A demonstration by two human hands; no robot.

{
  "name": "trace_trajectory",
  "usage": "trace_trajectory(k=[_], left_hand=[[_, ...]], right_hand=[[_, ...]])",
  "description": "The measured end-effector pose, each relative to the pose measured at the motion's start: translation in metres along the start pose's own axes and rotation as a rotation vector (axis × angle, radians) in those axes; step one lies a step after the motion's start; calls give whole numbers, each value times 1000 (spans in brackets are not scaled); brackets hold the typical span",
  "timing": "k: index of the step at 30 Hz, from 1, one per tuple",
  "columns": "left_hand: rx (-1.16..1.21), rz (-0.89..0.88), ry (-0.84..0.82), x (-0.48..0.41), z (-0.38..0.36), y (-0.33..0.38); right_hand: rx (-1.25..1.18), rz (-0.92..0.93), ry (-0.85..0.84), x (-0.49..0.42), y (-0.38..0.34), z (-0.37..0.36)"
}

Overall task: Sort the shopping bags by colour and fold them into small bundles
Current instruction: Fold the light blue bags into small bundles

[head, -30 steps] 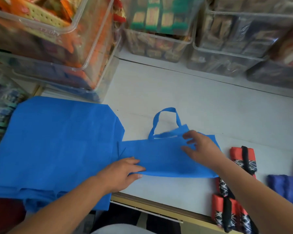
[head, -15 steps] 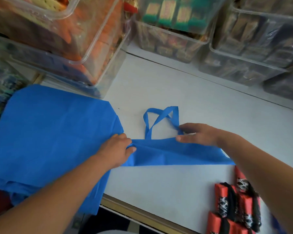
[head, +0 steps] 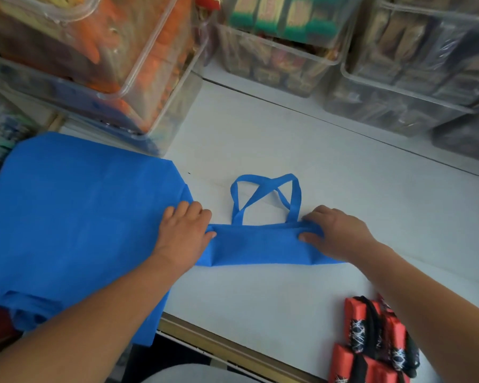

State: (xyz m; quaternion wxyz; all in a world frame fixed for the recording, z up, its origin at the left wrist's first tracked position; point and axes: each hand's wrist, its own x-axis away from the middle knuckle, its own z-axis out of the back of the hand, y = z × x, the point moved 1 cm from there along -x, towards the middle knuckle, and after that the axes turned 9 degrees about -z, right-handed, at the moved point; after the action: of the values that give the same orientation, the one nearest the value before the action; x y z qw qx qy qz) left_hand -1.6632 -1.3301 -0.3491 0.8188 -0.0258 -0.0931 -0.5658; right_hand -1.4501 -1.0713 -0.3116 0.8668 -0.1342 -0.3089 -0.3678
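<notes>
Left hand [head: 184,233] and right hand [head: 335,230] pinch opposite ends of the folded blue bag [head: 260,247].

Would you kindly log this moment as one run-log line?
folding blue bag | left hand grips left end | right hand grips right end

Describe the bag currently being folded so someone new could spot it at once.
On the white table, look between the left hand and the right hand. The folded blue bag lies there as a narrow strip, pinched at both ends. Unlike the flat blue stack to its left and the red bundles near right, its two crossed handles loop out on the far side.
</notes>
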Motion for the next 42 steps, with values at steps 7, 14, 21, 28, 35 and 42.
trace_trajectory(k=[7,14,21,28,35,42], left_hand=[[116,-259,-214,22,-21,22],[133,-250,-227,25,-31,19],[171,-153,-117,31,-32,32],[161,-195,-5,26,-24,38],[142,-207,11,31,-24,42],[159,-200,43,35,-23,47]], right_hand=[[45,-44,389,-4,1,-45],[-26,-157,606,6,17,-76],[-185,-219,660,4,19,-84],[-221,-243,771,11,15,-83],[-492,-495,394,25,10,-72],[-765,-673,420,18,4,-63]])
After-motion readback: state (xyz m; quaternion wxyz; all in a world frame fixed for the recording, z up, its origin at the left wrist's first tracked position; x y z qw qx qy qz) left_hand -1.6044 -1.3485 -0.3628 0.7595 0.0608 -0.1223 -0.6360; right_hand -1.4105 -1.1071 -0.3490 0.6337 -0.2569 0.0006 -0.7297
